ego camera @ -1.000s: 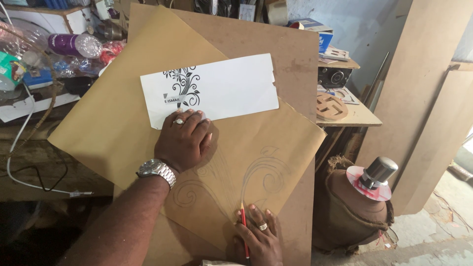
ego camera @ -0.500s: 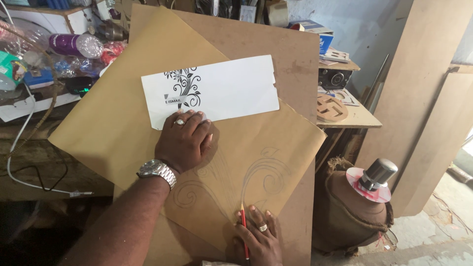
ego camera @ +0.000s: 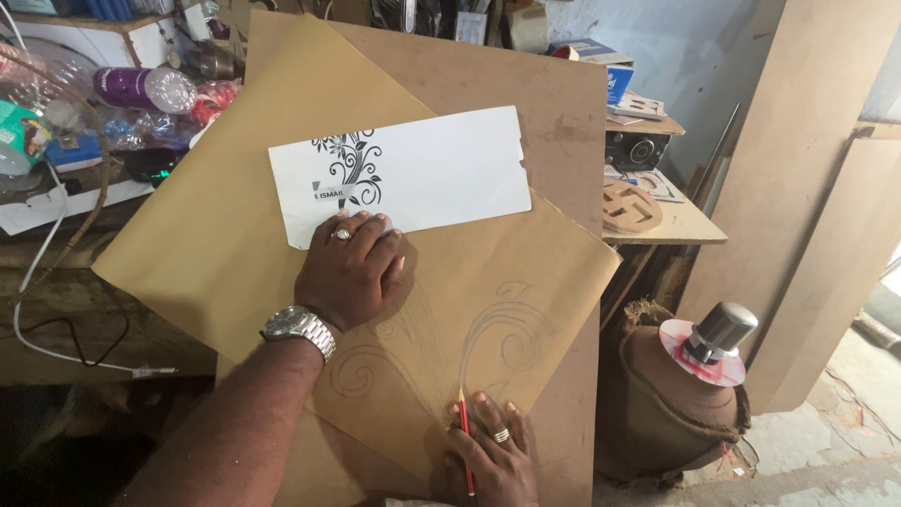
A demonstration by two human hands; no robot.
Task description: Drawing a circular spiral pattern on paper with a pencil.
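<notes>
A sheet of tan kraft paper (ego camera: 235, 216) lay on a brown fibreboard panel (ego camera: 554, 122), carrying a faint pencil drawing of swirling stems and leaves (ego camera: 488, 329) in its lower right part. The right hand (ego camera: 493, 455) gripped a red pencil (ego camera: 465, 441) between closed fingers, its tip touching the paper at the base of the curls. The left hand (ego camera: 349, 272), wearing a ring and a metal wristwatch (ego camera: 300, 329), pressed flat with fingers spread, holding nothing, fingertips on the lower edge of a white reference sheet (ego camera: 422, 174) printed with a black floral scroll. Judging by the lines, several spirals and one tall stem were sketched; much of the ornament seemed undrawn. Plastic bottles (ego camera: 141, 89) cluttered a shelf to the left, and a cloth-wrapped jar with a black cap (ego camera: 694, 376) stood to the right.
</notes>
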